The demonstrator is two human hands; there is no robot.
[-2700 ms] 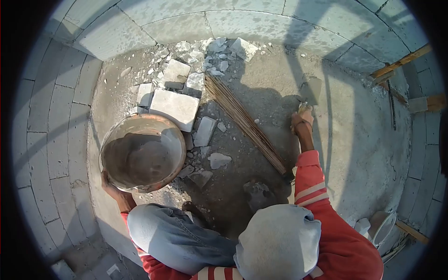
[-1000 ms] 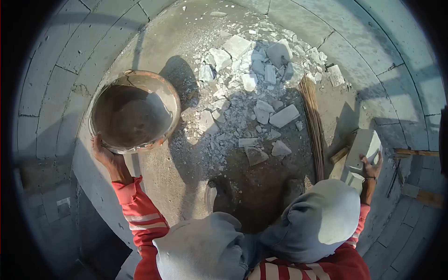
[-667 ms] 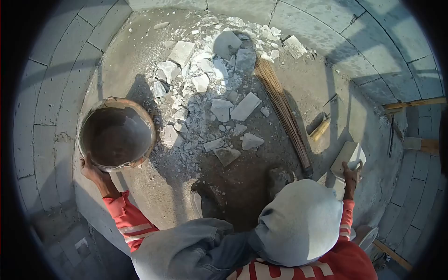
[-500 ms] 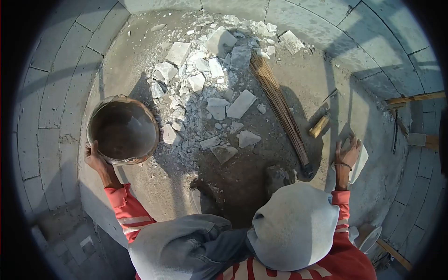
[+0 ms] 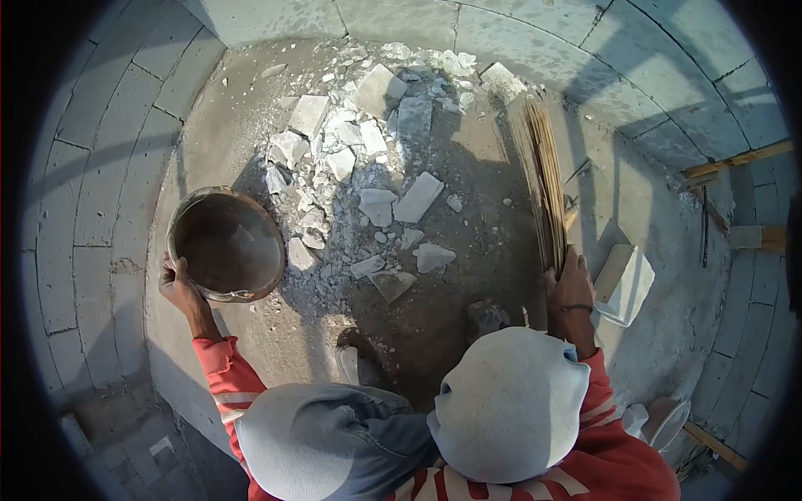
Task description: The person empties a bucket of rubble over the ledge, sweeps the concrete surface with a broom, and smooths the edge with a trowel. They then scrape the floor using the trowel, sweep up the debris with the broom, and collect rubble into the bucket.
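My left hand (image 5: 178, 284) grips the near-left rim of a round, worn basin (image 5: 230, 249), fingers closed on its edge. Nothing but dust shows inside the basin, which rests on the floor. On my right, a stick broom (image 5: 545, 184) points away from me, with my right hand (image 5: 571, 282) wrapped around its near end. Just right of that hand lies a pale block piece (image 5: 626, 285), apart from it. Broken white rubble (image 5: 342, 163) covers the floor between the basin and the broom.
Block walls (image 5: 535, 37) enclose the floor on the far side and both flanks. Behind the broom, a wooden handle (image 5: 571, 215) is partly hidden. Timber pieces (image 5: 739, 159) jut in at right. A pale bucket (image 5: 666, 422) stands at lower right.
My right hand has left the pale block and taken hold of the broom. The broom has shifted right and turned more upright in view. My left hand stays on the basin.
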